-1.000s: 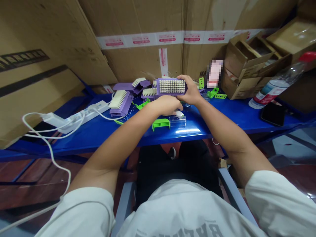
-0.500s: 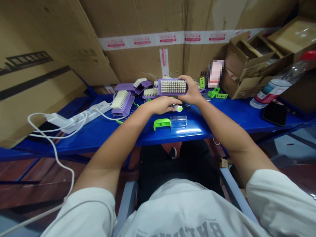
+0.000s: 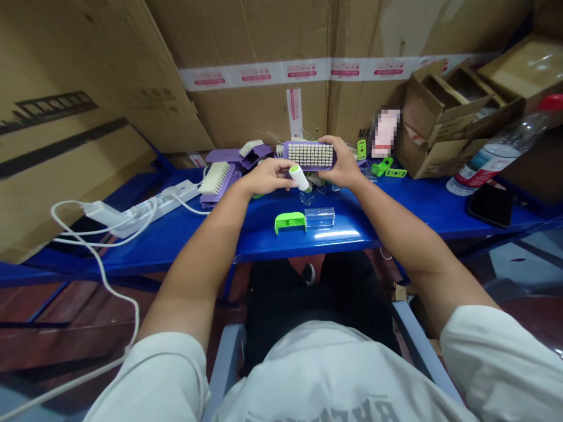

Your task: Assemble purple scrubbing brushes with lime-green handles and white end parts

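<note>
Brush (image 3: 310,155), purple with pale bristles, is held over the back part of the blue bench (image 3: 259,234), its long axis running left to right and close to level. The bristle face is turned toward the person, one short end points left, and the other sits in the right hand (image 3: 342,164), which is closed around it with the thumb below and the fingers above.

Just in front of the brush's left end, the left hand (image 3: 272,176) pinches a white cylinder (image 3: 299,177) between thumb and fingers, the hand only slightly open around it. The cylinder's long axis slants: its green end points up and to the left, its other end down and to the right.

Nearer the person, a green bracket (image 3: 290,221) and a clear box (image 3: 320,217) lie end to end on the bench, both with their long axes left to right. To the left, a second brush (image 3: 216,177) lies with its bristles upward, near a white power strip (image 3: 162,202). A bottle (image 3: 486,164) leans well off to the right, beside a dark phone (image 3: 490,204).
</note>
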Motion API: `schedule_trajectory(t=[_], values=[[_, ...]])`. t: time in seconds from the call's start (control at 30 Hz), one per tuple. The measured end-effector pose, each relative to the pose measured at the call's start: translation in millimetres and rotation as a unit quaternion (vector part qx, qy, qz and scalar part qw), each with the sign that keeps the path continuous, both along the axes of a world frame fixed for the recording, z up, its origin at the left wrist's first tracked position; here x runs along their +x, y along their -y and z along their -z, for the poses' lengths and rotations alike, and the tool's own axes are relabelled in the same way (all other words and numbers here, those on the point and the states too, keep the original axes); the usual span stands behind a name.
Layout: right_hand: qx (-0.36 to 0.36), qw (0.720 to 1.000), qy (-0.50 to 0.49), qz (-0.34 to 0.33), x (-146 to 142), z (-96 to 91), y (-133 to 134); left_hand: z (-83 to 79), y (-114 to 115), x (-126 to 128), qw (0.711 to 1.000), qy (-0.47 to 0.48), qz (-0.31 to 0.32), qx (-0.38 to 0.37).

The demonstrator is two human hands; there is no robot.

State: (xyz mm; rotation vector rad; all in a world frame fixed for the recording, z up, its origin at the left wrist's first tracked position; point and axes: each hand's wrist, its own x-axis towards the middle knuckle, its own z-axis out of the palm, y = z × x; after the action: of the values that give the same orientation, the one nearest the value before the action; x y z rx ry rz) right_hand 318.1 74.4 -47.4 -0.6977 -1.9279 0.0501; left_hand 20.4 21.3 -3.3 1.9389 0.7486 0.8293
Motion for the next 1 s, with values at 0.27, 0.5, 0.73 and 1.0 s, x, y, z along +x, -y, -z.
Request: schedule_trajectory(t=[0.27, 0.5, 0.73, 1.0], values=[[-0.002, 1.000, 0.010, 0.000, 2.4, 1.2, -1.0, 10.1, -1.2, -47.4, 0.972, 0.186, -0.135, -0.050], [-0.005, 1.000, 0.014, 0.000, 3.5, 0.8, -1.9, 11.8, -4.5, -38.1, 0.957, 0.201, -0.209, 0.032], [-0.006, 1.000, 0.015, -0.004, 2.3, -0.5, 1.7, 15.5, -10.2, -19.7, 0.945, 0.213, -0.244, -0.036], [-0.015, 1.000, 0.019, -0.007, 2.0, -3.6, 3.1, 19.5, -6.1, -6.4, 0.938, 0.188, -0.280, -0.082]])
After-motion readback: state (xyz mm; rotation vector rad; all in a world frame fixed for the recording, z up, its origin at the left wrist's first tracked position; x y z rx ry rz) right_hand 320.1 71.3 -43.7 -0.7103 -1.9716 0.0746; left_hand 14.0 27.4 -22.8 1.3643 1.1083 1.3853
